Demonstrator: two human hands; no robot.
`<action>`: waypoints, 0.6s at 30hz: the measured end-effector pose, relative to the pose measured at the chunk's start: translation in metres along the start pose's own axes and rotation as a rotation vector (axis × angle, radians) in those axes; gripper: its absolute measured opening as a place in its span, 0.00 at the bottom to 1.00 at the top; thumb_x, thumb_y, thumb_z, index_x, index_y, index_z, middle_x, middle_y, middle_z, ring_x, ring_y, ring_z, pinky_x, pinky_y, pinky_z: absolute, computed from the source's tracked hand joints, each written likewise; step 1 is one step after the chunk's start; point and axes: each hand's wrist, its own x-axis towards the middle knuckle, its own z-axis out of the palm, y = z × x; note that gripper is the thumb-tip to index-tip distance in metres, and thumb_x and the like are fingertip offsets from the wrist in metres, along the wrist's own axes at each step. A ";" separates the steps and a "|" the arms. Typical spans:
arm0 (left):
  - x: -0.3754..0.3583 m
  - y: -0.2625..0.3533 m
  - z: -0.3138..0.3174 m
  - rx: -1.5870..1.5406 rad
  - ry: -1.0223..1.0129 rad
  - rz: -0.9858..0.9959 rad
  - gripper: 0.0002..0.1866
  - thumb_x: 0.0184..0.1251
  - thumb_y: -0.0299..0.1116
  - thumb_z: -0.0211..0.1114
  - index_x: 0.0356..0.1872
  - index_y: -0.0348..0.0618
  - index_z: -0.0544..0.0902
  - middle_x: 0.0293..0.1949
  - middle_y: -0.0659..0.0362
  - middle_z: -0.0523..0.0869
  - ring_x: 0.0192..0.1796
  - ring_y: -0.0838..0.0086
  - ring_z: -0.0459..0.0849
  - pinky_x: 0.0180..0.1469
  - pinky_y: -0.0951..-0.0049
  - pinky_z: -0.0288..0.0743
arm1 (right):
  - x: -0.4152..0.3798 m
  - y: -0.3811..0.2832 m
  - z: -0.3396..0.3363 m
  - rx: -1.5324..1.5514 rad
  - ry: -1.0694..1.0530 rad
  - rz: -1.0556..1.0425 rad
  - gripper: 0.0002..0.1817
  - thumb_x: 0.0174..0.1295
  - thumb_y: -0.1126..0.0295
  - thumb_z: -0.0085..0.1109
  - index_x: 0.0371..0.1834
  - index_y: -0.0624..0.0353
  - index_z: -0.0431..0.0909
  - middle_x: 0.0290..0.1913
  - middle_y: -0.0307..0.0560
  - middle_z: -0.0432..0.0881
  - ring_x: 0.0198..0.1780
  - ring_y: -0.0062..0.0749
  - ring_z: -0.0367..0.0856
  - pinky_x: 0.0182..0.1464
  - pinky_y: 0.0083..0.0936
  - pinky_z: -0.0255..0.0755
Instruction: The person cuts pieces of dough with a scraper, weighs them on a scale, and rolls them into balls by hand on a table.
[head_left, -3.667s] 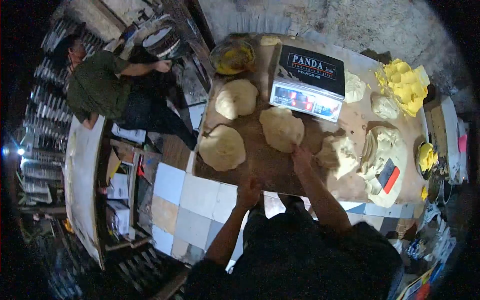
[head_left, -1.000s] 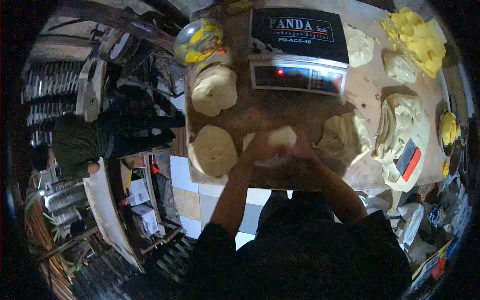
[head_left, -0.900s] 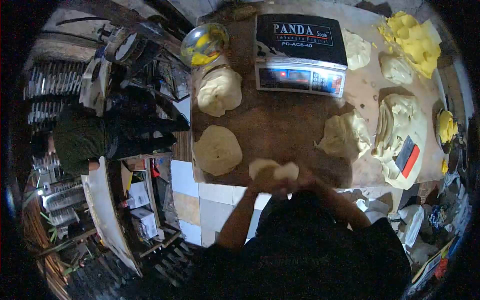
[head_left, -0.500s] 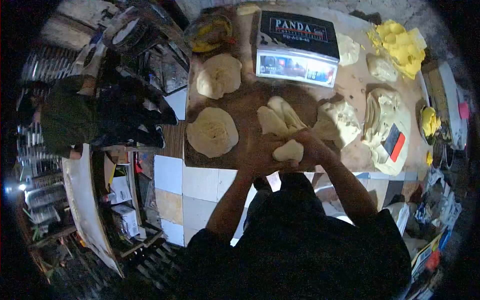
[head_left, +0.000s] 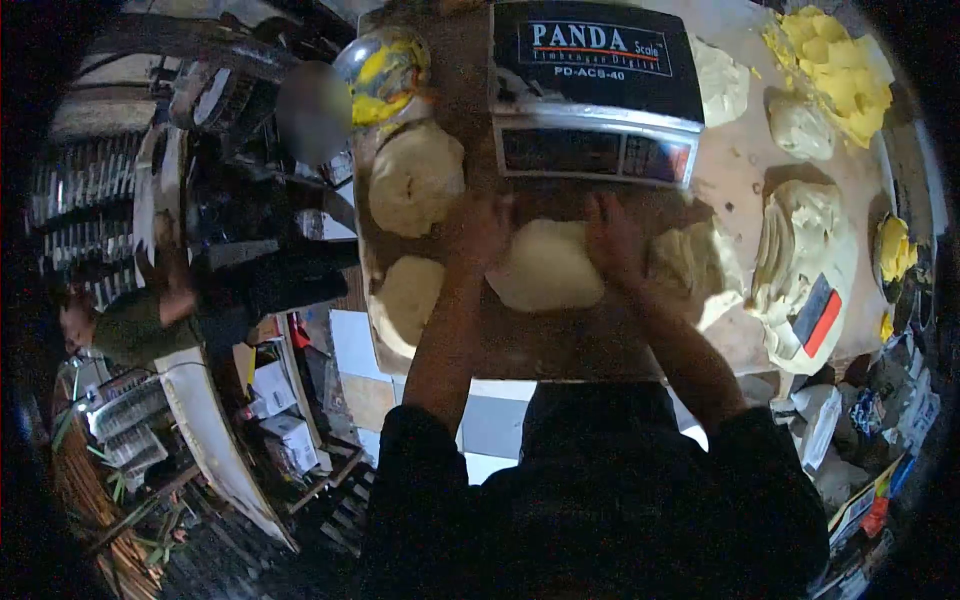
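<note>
Between the two hands, pale dough on the tabletop.

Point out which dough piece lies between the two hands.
The smooth dough piece in front of the scale; the others lie outside the hands' gap.

Worktable: brown top, the landmark here
Floor: pale square tiles below the worktable's near edge, one tan tile near its lower left corner
Bench: long, pale-topped, left of the worktable
Shelving: open wooden compartments beside the bench, holding white boxes
Rack: slatted, far left of the worktable
Beams: dark wood, to its upper left
Clutter: crumpled bags, to its lower right
Light: dim and uneven, one small bright spot at lower left
</note>
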 end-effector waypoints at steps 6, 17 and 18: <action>-0.027 0.063 0.028 -0.159 0.044 0.246 0.26 0.69 0.51 0.59 0.50 0.35 0.80 0.46 0.45 0.84 0.44 0.55 0.84 0.50 0.58 0.77 | -0.136 0.064 0.047 0.157 0.121 -0.260 0.32 0.66 0.54 0.61 0.64 0.67 0.67 0.62 0.58 0.72 0.62 0.46 0.72 0.66 0.42 0.64; -0.216 0.048 0.064 -0.561 -0.152 0.107 0.26 0.68 0.52 0.58 0.50 0.36 0.80 0.47 0.48 0.84 0.44 0.59 0.83 0.48 0.61 0.78 | -0.179 0.095 0.050 -0.134 -0.444 -0.244 0.31 0.62 0.50 0.63 0.58 0.65 0.73 0.50 0.54 0.80 0.52 0.46 0.79 0.58 0.41 0.71; -0.224 0.052 0.057 -0.575 -0.149 0.128 0.26 0.68 0.52 0.58 0.50 0.36 0.80 0.47 0.48 0.84 0.44 0.60 0.83 0.48 0.61 0.78 | -0.188 0.085 0.048 -0.163 -0.455 -0.260 0.31 0.62 0.50 0.63 0.58 0.65 0.73 0.50 0.54 0.80 0.51 0.46 0.79 0.58 0.41 0.71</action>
